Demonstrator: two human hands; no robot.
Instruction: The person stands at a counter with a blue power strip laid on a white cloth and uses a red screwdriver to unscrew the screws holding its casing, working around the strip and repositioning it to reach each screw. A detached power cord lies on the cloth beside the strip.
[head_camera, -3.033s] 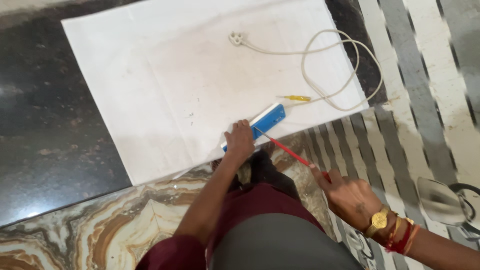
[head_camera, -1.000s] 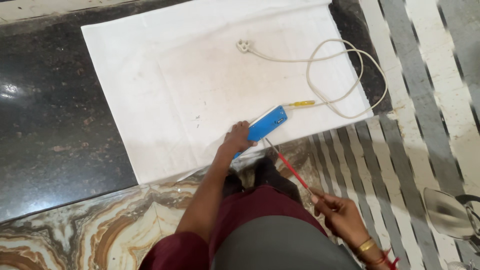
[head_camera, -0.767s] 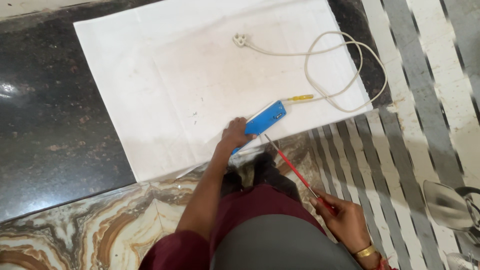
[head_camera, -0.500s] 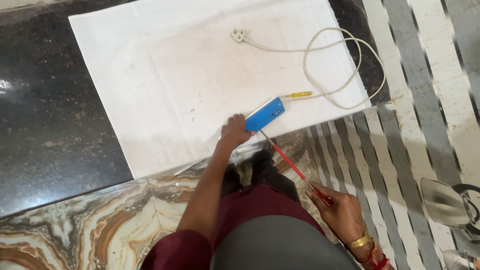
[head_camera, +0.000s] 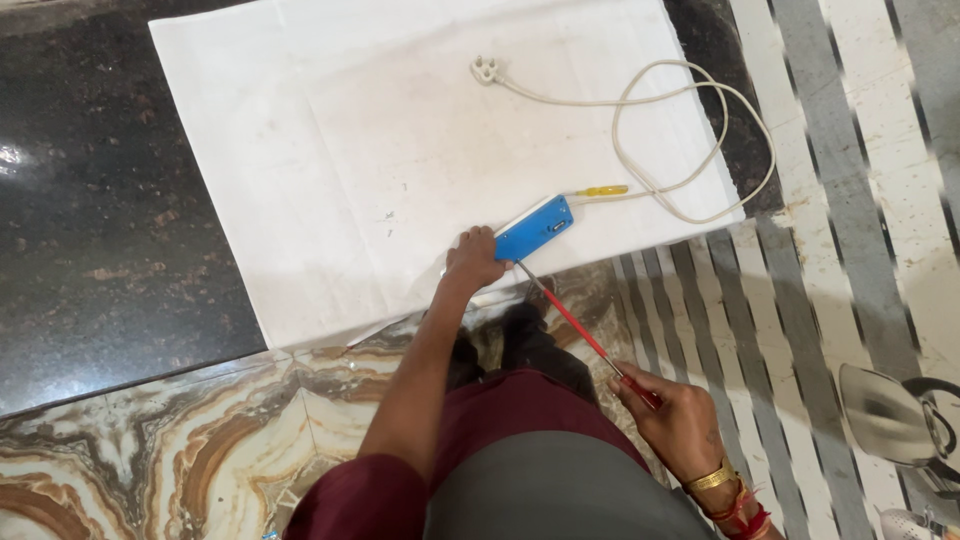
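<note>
The left hand presses on the near end of a blue rectangular box that lies at the near edge of a white cloth spread over a dark stone floor. The right hand grips a long red-handled tool whose tip meets the box. A pale cord with a plug loops to the right, beside a yellow-handled screwdriver. At the right edge stands a clothes iron.

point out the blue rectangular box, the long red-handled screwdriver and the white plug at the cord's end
blue rectangular box (head_camera: 535, 229), head view, middle of its blue top face
long red-handled screwdriver (head_camera: 575, 325), head view, mid-length of its red shaft
white plug (head_camera: 485, 69), head view, plug body at the cord's end
</note>
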